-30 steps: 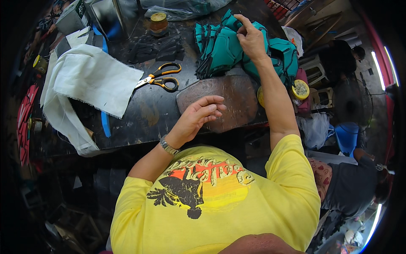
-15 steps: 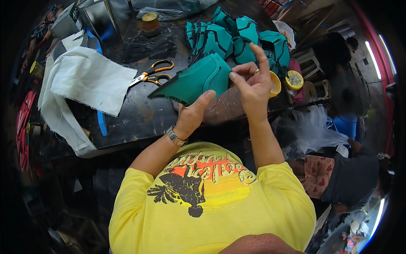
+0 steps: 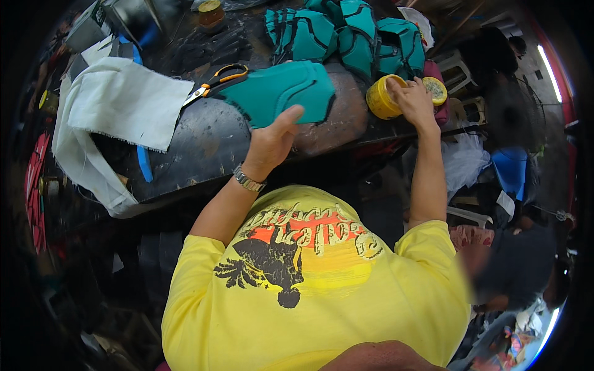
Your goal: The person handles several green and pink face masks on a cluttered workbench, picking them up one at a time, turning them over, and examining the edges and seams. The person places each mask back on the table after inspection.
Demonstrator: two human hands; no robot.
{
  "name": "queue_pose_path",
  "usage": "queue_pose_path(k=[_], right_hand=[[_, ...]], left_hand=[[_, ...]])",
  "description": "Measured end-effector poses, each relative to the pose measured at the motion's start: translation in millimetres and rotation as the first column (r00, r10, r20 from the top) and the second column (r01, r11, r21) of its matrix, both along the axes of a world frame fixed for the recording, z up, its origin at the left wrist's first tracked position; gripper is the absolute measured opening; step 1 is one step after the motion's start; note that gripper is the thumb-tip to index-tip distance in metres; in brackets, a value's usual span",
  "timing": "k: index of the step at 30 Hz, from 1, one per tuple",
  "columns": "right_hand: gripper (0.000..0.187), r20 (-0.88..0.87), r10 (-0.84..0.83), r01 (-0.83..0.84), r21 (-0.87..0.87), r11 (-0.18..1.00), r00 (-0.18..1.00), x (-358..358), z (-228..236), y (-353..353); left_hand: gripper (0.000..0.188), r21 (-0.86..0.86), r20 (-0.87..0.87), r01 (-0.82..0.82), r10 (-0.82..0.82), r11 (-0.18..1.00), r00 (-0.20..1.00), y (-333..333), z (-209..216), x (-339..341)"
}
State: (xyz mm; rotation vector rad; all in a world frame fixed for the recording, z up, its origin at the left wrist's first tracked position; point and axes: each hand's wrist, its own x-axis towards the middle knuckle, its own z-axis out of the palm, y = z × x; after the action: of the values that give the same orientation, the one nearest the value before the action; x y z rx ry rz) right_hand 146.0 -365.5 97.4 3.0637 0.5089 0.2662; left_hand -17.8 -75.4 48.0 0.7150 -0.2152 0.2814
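My left hand [image 3: 272, 141] holds a teal shoe-upper piece [image 3: 279, 91] by its near edge, thumb on top and the other fingers hidden beneath. The piece has a stitched overlay and dark edges, and it is tilted above the table. Off to the right, my right hand [image 3: 416, 105] reaches over a yellow tub [image 3: 380, 102] that leans toward me. At least one finger dips into its mouth while the others stretch over the rim; the tub's contents are hidden. Orange-and-black scissors [image 3: 216, 79] lie just left of the teal piece, partly covered by it.
Several more teal upper pieces [image 3: 356, 37] are heaped at the back. A round yellow lid [image 3: 435, 91] is beside the tub. White cloth [image 3: 127, 102] drapes over the left of the dark table [image 3: 207, 145], near a blue strip [image 3: 144, 164]. A brown jar [image 3: 211, 15] stands far back.
My right hand has left the teal piece and moved right to the yellow tub, which now shows more. My left hand keeps the piece, now turned flatter and partly over the scissors.
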Motion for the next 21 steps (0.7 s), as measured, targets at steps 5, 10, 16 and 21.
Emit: queue_pose_path(k=[5, 10, 16, 21], right_hand=[[0.052, 0.355, -0.041, -0.081, 0.322, 0.943, 0.934, -17.2, 12.5, 4.6], [0.040, 0.098, -0.058, 0.041, 0.164, 0.986, 0.994, -66.7, 21.6, 15.4], [0.044, 0.226, 0.457, -0.448, 0.763, 0.466, 0.860, -105.8, 33.5, 60.8], [0.049, 0.392, 0.460, -0.588, 0.328, 0.739, 0.797, -107.5, 22.2, 83.4]], left_hand=[[0.039, -0.129, -0.149, 0.097, -0.116, 0.987, 0.982, -1.6, 0.5, -1.8], [0.040, -0.137, -0.181, 0.136, -0.160, 0.981, 0.970, -3.4, 6.3, 0.1], [0.035, -0.165, -0.194, 0.142, -0.174, 0.976, 0.965, -13.2, 17.5, 3.7], [0.038, -0.090, -0.224, 0.163, -0.179, 0.983, 0.958, -13.9, 20.2, -0.2]])
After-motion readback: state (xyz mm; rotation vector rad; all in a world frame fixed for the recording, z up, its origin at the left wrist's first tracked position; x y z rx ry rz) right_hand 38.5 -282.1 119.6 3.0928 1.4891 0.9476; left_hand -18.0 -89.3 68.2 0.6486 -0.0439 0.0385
